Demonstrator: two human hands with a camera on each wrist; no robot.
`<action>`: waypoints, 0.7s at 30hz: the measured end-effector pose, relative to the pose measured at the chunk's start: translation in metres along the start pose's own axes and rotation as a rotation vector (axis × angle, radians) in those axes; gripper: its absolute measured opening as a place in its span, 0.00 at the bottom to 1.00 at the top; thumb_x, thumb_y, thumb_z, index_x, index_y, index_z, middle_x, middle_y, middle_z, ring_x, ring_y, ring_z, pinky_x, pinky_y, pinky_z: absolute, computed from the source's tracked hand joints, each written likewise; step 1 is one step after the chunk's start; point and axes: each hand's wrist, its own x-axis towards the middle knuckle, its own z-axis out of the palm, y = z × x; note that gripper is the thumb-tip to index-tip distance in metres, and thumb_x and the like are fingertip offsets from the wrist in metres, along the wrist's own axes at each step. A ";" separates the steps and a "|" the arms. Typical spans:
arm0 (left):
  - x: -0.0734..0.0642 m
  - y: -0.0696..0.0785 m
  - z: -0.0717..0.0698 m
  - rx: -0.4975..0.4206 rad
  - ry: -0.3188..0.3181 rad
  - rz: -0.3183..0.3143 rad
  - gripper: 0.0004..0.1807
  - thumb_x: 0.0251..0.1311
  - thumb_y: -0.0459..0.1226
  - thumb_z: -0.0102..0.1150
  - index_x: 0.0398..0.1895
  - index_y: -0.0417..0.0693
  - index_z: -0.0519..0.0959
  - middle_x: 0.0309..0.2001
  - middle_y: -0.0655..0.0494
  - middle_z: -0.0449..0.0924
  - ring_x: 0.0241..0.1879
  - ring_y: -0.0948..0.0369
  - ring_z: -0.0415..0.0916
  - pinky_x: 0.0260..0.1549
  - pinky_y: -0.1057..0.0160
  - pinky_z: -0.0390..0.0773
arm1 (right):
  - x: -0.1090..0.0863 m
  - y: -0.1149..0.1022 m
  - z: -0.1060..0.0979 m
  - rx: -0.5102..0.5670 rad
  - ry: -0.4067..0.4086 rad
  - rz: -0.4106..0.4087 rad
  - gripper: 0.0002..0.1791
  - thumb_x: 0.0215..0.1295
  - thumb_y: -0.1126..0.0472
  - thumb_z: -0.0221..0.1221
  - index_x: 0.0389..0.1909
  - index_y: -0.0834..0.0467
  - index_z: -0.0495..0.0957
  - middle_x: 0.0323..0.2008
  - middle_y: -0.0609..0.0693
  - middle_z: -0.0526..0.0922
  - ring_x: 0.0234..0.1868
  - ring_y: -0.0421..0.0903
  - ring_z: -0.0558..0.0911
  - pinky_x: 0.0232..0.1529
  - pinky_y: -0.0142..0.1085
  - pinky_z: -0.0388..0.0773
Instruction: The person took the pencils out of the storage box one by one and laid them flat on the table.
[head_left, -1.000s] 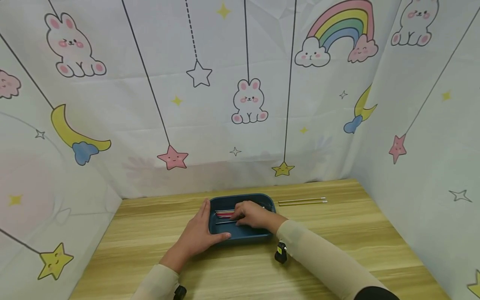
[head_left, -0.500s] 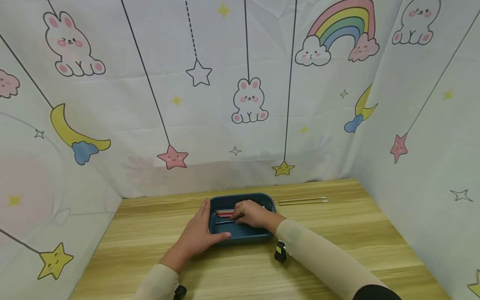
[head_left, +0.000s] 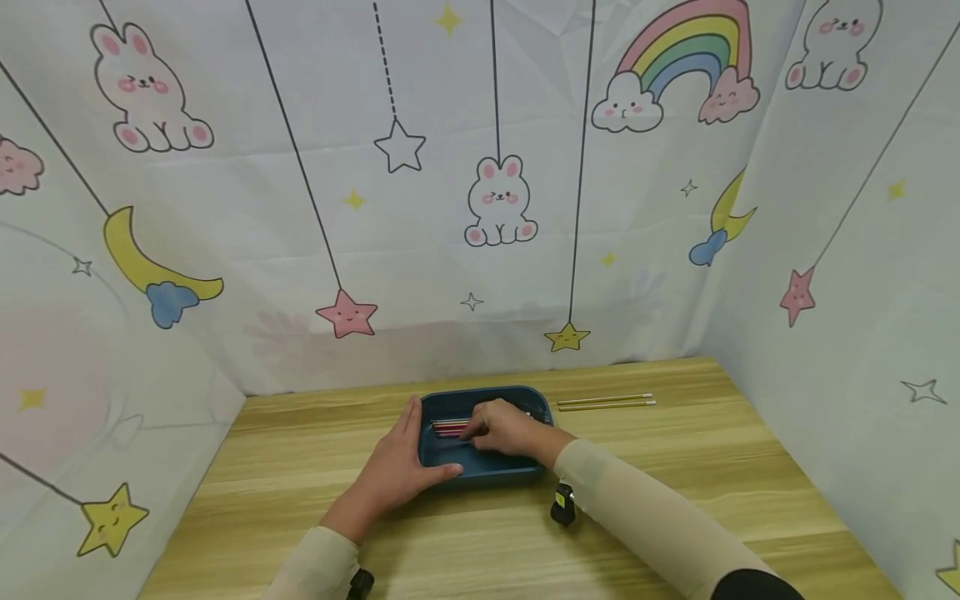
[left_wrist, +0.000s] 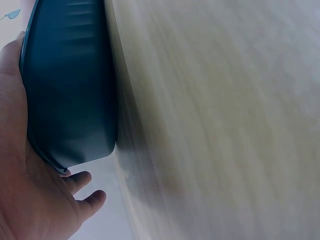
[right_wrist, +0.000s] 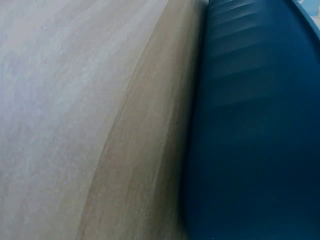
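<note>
A dark blue plastic tray (head_left: 487, 477) stands on the table with a row of several slim pencils (head_left: 448, 427) inside, some red or pink. My left hand (head_left: 393, 467) holds the tray's left near corner, thumb on the near rim and fingers along the left side. In the left wrist view, the palm (left_wrist: 30, 195) lies against the tray's rim (left_wrist: 37, 155). My right hand (head_left: 510, 429) reaches into the tray from the right, its bent fingers pinching at the pencils and covering their right part. The right wrist view shows only the tray's outer wall (right_wrist: 250, 140) and the table.
Two gold pencils with white ends (head_left: 606, 402) lie side by side on the wooden table (head_left: 480, 550), right of the tray. White cloth walls (head_left: 420, 250) with printed rabbits and stars rise behind and at both sides.
A dark pencil lying apart on the near side of the row has moved away from me and now merges with the row at my right fingers. My left hand has stayed on the tray.
</note>
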 end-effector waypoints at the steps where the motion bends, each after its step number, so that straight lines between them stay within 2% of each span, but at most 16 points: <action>1: 0.000 0.000 0.000 0.001 0.000 -0.001 0.77 0.59 0.73 0.72 0.92 0.40 0.38 0.91 0.42 0.35 0.85 0.36 0.54 0.76 0.33 0.66 | 0.000 0.001 0.000 0.002 0.001 -0.004 0.11 0.72 0.69 0.70 0.50 0.57 0.95 0.41 0.48 0.89 0.42 0.36 0.84 0.43 0.29 0.82; 7: 0.001 0.001 0.000 0.005 -0.003 -0.008 0.77 0.59 0.74 0.72 0.92 0.40 0.37 0.91 0.42 0.36 0.85 0.36 0.54 0.76 0.33 0.66 | -0.001 0.004 -0.003 0.024 0.002 -0.009 0.11 0.74 0.68 0.69 0.52 0.56 0.94 0.41 0.45 0.87 0.40 0.34 0.82 0.42 0.30 0.82; 14: 0.001 0.001 0.000 0.014 0.001 -0.010 0.78 0.58 0.74 0.72 0.92 0.40 0.37 0.91 0.42 0.36 0.84 0.36 0.55 0.75 0.33 0.67 | -0.004 -0.004 -0.018 0.060 0.003 0.001 0.13 0.75 0.68 0.69 0.53 0.53 0.94 0.43 0.41 0.86 0.40 0.34 0.81 0.42 0.31 0.82; 21: 0.001 0.002 0.000 0.020 0.004 -0.012 0.78 0.58 0.73 0.73 0.91 0.38 0.38 0.91 0.41 0.37 0.84 0.35 0.55 0.75 0.33 0.67 | -0.013 -0.010 -0.038 0.100 -0.023 0.007 0.13 0.77 0.68 0.66 0.55 0.55 0.93 0.49 0.44 0.88 0.45 0.36 0.83 0.47 0.33 0.84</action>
